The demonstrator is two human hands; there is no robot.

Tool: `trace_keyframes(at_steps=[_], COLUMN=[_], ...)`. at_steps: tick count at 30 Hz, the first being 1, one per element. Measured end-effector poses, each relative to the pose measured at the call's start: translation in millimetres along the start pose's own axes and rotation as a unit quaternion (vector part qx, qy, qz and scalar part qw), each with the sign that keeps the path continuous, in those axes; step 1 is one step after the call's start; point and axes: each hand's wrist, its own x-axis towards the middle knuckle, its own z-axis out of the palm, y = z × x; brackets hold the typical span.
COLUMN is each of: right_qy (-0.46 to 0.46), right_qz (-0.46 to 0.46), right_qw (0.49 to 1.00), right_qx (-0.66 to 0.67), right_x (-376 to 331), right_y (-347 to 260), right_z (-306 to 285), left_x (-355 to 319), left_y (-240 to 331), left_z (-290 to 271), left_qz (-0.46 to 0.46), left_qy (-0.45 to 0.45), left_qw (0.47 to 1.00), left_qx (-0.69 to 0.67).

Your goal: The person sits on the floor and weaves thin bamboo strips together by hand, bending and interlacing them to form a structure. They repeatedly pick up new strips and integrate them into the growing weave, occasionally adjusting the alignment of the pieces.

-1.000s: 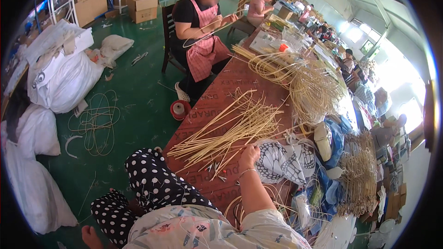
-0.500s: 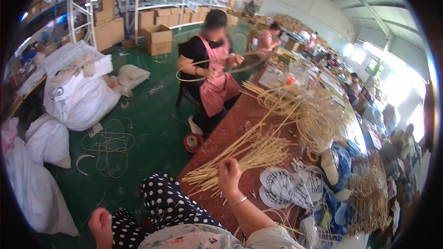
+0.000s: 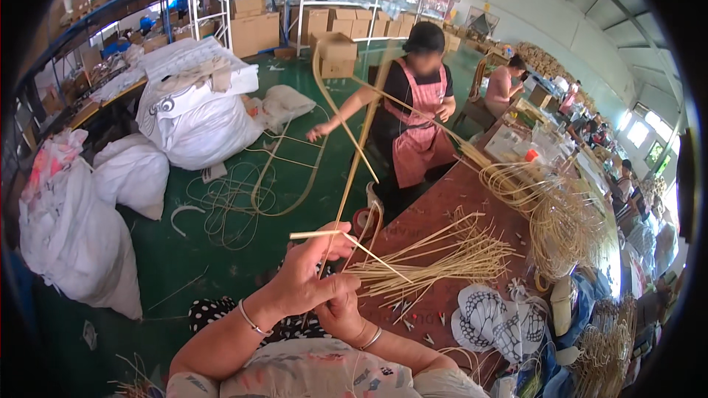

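Both my hands meet in front of my lap. My left hand (image 3: pixel 304 273) has its fingers curled round thin bamboo strips. One pale strip (image 3: pixel 316 234) lies across these fingers and bends down to the right. A long bamboo strip (image 3: pixel 359 149) rises steeply from between my hands and looks blurred near its top. A curved strip (image 3: pixel 327 96) crosses it. My right hand (image 3: pixel 341 315) is closed just below the left, at the long strip's lower end; its fingers are partly hidden. A bundle of bamboo sticks (image 3: pixel 442 254) lies on the table to the right.
A reddish-brown table (image 3: pixel 435 203) runs away to the right, with coiled bamboo hoops (image 3: pixel 560 214) and butterfly-patterned pieces (image 3: pixel 501 320). Across from me a co-worker in a pink apron (image 3: pixel 424 129) sits with an arm stretched over bamboo frames (image 3: pixel 284 210). White sacks (image 3: pixel 203 129) stand left.
My hands have come together and now hold bamboo strips; before, they were apart with none visible. The view has turned left. The co-worker's hoop has left their hands, and one arm reaches out.
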Motion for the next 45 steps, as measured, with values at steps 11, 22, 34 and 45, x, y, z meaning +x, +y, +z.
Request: trace_keyframes(at_steps=[11, 22, 34, 45], right_qy=[0.069, 0.456, 0.133, -0.056], right_qz=[0.353, 0.446, 0.293, 0.29], right_qw=[0.87, 0.65, 0.828, 0.842], right_qx=[0.336, 0.412, 0.459, 0.451], right_x=[-27.5, -32.6, 56.7, 102.3], right_y=[31.9, 58.3, -4.7, -32.7], right_z=[-31.6, -190.9, -92.1, -51.5], left_x=[-15.8, -30.5, -76.9, -98.9], left_y=[2.5, 7.7, 43.2, 52.6], left_z=[10.4, -15.9, -55.0, -71.8], left_qz=[-0.094, -0.084, -0.226, -0.184], left_qy=[0.033, 0.081, -0.008, 0.01], left_qw=[0.994, 0.993, 0.972, 0.958], left_qx=[-0.045, 0.012, 0.064, 0.219])
